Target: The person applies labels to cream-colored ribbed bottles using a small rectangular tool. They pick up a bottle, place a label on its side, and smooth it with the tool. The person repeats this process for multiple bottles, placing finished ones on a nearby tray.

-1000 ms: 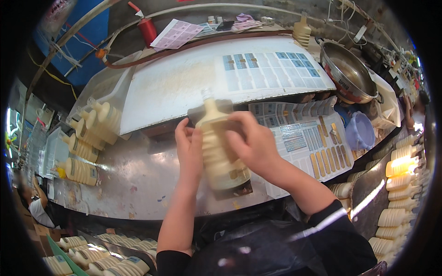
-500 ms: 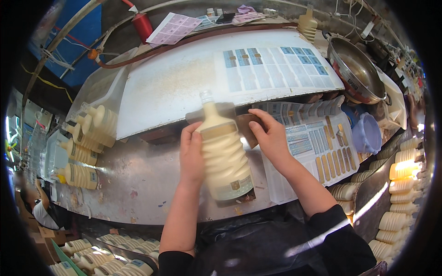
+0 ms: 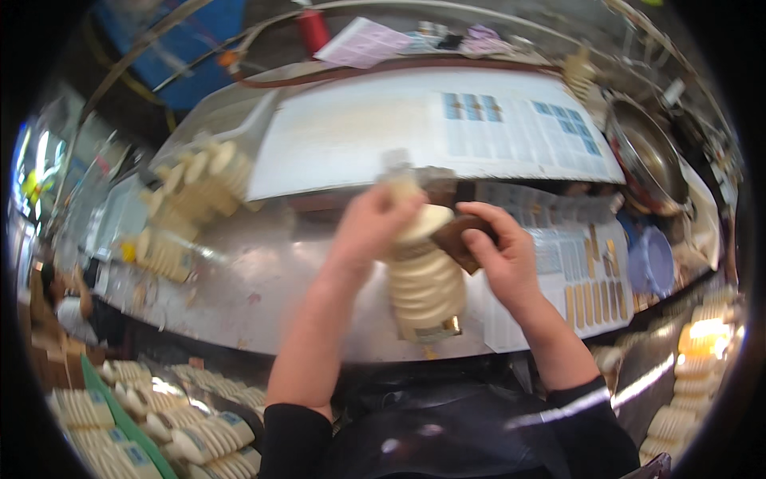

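A cream-coloured bottle [image 3: 425, 294] with a wavy ribbed body stands near the middle of the metal table, its base toward me. My left hand [image 3: 377, 222] is closed around its neck; the clear upper part of the neck sticks out blurred beyond the fingers. Between the thumb and fingers of my right hand [image 3: 506, 249] is a flat dark brown piece [image 3: 461, 243], held beside the bottle's shoulder. Whether that piece touches the bottle I cannot tell. Close to my right wrist lies a white sheet of labels [image 3: 511, 319] with rows of gold and blue strips.
Behind the bottle rises a white board [image 3: 343, 128] carrying blue labels. Similar bottles [image 3: 211, 180] stand at the left, and more fill crates at lower left and right. A metal pan [image 3: 646, 148] and a purple bucket [image 3: 651, 262] are at right. Another person [image 3: 70, 307] is far left.
My left hand has moved from the bottle's side up to its neck. The bottle now appears more upright, and the brown piece has come nearer its shoulder. The whole view has shifted.
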Motion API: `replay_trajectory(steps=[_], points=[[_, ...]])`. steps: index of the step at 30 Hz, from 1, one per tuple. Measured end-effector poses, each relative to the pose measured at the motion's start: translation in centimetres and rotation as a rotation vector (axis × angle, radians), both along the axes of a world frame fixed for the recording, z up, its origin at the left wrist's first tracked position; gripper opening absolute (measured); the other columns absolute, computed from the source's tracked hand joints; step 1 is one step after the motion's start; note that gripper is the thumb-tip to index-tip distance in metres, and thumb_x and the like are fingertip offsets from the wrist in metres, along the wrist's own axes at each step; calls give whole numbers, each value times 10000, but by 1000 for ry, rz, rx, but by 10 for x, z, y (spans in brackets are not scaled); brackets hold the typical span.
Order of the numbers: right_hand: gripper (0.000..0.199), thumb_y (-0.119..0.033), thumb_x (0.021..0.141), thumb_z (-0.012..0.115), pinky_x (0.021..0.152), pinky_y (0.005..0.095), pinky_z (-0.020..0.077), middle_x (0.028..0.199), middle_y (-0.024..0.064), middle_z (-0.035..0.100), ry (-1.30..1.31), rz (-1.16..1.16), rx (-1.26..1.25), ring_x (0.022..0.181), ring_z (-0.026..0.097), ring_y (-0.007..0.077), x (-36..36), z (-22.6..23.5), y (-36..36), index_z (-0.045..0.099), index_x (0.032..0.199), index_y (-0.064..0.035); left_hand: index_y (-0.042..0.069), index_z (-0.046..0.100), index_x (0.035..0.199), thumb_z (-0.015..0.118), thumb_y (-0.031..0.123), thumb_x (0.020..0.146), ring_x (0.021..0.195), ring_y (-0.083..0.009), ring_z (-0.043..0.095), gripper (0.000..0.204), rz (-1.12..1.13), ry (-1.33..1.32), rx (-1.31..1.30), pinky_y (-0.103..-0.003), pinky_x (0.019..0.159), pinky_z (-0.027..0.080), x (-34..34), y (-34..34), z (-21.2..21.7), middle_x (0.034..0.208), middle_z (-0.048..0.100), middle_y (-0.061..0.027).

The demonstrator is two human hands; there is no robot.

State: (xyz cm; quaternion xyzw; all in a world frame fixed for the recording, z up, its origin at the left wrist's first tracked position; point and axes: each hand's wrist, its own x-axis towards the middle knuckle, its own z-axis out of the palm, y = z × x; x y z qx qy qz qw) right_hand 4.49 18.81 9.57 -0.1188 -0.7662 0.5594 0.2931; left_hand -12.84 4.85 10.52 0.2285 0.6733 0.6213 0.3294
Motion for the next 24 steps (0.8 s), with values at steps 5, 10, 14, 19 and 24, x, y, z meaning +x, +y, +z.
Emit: replay_trajectory(steps=[5,10,14,19,24], points=[[327,-53,1040,545,891,250,515,1165,28,685,34,-30,-387,1023,629,88,-6,-37,8,616,1359,-43,48,711,1089,780,258,901,1012,-146,636,290,-88,210,141,-328,923,502,33,-25,25,1058,693,-46],[338,-55,1025,579,927,261,513,1168,30,692,-34,34,-389,1025,641,100,-13,-34,9,611,1362,-43,50,697,1048,782,248,913,985,-156,613,254,59,503,287,-328,850,505,48,-76,29,1069,650,-39],[271,-107,1053,528,850,232,513,1109,16,683,-125,54,-584,985,637,104,15,-32,48,609,1309,-71,66,692,1124,705,216,1001,975,-107,625,194,370,336,368,-278,888,508,20,-119,43,1072,680,-20],[196,-112,958,550,708,225,483,1048,53,690,-292,197,-510,935,643,109,77,-43,60,718,968,-13,21,676,1056,705,300,994,876,-190,662,287,789,866,-123,-359,789,517,-68,-173,48,963,717,-95],[246,-181,978,615,619,222,461,703,63,689,-1007,335,-501,639,634,103,135,-37,23,744,923,22,-63,694,1048,673,594,926,960,-430,678,668,987,1100,-792,-488,864,509,-192,-260,2,1016,719,-262]])
